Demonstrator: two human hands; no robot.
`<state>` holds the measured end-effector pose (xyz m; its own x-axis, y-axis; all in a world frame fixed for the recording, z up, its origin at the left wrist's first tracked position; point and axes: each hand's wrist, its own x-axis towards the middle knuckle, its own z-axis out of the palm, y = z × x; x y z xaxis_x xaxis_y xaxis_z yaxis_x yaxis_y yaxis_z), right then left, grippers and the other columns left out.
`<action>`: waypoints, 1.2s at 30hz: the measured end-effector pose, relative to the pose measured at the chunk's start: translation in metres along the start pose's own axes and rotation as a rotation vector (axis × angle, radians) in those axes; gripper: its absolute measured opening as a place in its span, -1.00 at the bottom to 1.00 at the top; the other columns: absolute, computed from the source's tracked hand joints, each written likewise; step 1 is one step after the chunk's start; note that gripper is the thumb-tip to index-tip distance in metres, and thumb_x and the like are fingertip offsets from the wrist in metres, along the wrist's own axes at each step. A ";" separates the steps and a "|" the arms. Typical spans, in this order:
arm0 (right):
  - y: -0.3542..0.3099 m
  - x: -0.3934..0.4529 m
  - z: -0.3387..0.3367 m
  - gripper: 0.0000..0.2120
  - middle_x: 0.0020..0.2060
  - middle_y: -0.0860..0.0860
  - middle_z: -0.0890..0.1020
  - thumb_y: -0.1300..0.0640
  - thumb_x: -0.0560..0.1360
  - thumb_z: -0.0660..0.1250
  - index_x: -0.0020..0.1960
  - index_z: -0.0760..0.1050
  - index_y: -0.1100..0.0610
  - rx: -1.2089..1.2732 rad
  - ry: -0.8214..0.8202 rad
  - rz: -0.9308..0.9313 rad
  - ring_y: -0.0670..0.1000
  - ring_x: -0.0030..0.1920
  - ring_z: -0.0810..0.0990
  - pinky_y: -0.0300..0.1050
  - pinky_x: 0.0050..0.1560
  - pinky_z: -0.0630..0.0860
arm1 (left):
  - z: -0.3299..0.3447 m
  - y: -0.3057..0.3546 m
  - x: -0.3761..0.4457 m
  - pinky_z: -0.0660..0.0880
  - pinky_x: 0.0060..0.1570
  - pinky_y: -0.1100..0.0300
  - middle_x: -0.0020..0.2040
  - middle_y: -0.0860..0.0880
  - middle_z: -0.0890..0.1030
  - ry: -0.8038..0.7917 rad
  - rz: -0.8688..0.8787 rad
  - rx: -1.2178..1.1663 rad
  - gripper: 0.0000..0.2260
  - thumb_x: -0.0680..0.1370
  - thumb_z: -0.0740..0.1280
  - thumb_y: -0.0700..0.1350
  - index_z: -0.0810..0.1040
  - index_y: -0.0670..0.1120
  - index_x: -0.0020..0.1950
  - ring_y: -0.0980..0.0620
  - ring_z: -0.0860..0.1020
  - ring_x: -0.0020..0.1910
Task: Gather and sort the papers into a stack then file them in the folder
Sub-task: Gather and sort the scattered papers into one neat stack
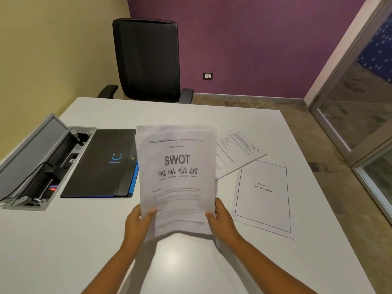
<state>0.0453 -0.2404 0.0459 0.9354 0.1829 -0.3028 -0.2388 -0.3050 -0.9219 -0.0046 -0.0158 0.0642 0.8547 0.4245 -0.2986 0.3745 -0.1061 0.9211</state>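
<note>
Both hands, left [139, 221] and right [220, 217], pinch the paper stack [177, 177] upright, thumbs in front

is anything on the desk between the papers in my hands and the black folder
Nothing visible. The papers, held by the left hand and right hand, sit just right of the closed folder, with only bare desk between them.

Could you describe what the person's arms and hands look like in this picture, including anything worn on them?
Both forearms are bare as far as the frame shows, with no sleeves in view. The left hand and the right hand wear no gloves, and no rings, watch or bracelets can be seen. No markings show on either arm.
</note>
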 end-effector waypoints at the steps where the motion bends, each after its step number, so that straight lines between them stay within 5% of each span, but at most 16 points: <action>1: -0.006 0.000 -0.002 -0.68 0.08 -0.15 0.57 0.30 0.56 0.20 0.22 0.35 -0.01 0.011 -0.009 -0.034 -0.24 0.07 0.54 -0.45 0.06 0.49 | -0.001 0.006 0.001 0.52 0.00 0.07 0.03 -0.09 0.59 0.025 0.027 -0.013 -0.73 0.51 0.33 -0.18 0.49 -0.16 0.20 -0.11 0.56 0.01; 8: -0.025 0.012 0.002 -0.59 0.02 0.00 0.57 0.19 0.45 0.40 0.26 0.41 0.19 -0.061 0.000 0.049 0.00 0.05 0.57 -0.36 -0.08 0.50 | 0.001 0.033 0.001 0.50 0.04 -0.03 0.01 -0.13 0.57 0.044 0.055 -0.116 -0.71 0.45 0.38 -0.31 0.46 -0.11 0.12 -0.09 0.52 -0.04; 12: -0.017 0.014 0.008 -0.55 0.20 0.10 0.56 0.17 0.44 0.42 0.29 0.40 0.20 -0.118 -0.071 0.159 0.01 0.10 0.53 -0.28 -0.01 0.47 | 0.002 0.024 0.000 0.46 0.15 -0.20 0.08 -0.21 0.56 -0.017 -0.004 -0.027 -0.67 0.45 0.38 -0.29 0.45 -0.16 0.20 -0.22 0.51 0.09; 18: 0.001 0.012 0.010 -0.56 0.31 0.13 0.49 0.10 0.55 0.27 0.38 0.32 0.24 -0.310 -0.125 0.230 0.12 0.28 0.49 -0.14 0.21 0.45 | 0.000 0.000 0.004 0.48 0.12 -0.12 0.14 -0.25 0.56 -0.031 -0.050 0.075 -0.68 0.52 0.31 -0.19 0.45 -0.21 0.26 -0.23 0.51 0.08; 24: 0.003 0.007 0.013 -0.57 0.29 0.09 0.52 0.15 0.52 0.31 0.37 0.37 0.15 -0.227 -0.148 0.146 0.06 0.25 0.51 -0.14 0.24 0.47 | -0.005 -0.013 0.008 0.54 -0.01 -0.08 0.02 -0.19 0.61 0.037 -0.064 0.056 -0.85 0.54 0.28 -0.09 0.48 -0.09 0.08 -0.16 0.56 -0.06; 32: 0.007 0.010 0.019 -0.40 0.28 0.09 0.47 0.13 0.50 0.33 0.45 0.15 0.14 -0.419 -0.304 0.286 0.05 0.24 0.47 -0.21 0.17 0.39 | -0.003 -0.031 0.028 0.46 -0.20 0.09 0.01 -0.17 0.47 0.029 -0.384 0.132 -0.62 0.49 0.31 -0.28 0.28 -0.26 0.26 -0.08 0.49 -0.17; 36: 0.010 0.008 0.018 -0.40 0.31 0.09 0.47 0.16 0.49 0.32 0.45 0.16 0.14 -0.450 -0.334 0.294 0.06 0.27 0.47 -0.20 0.21 0.38 | -0.002 -0.036 0.030 0.44 -0.12 0.02 0.13 -0.29 0.52 0.038 -0.359 0.300 -0.59 0.48 0.31 -0.27 0.29 -0.28 0.29 -0.15 0.49 -0.07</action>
<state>0.0461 -0.2252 0.0299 0.6983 0.2911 -0.6540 -0.2728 -0.7364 -0.6191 0.0074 0.0026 0.0226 0.6405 0.5137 -0.5709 0.7364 -0.1997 0.6464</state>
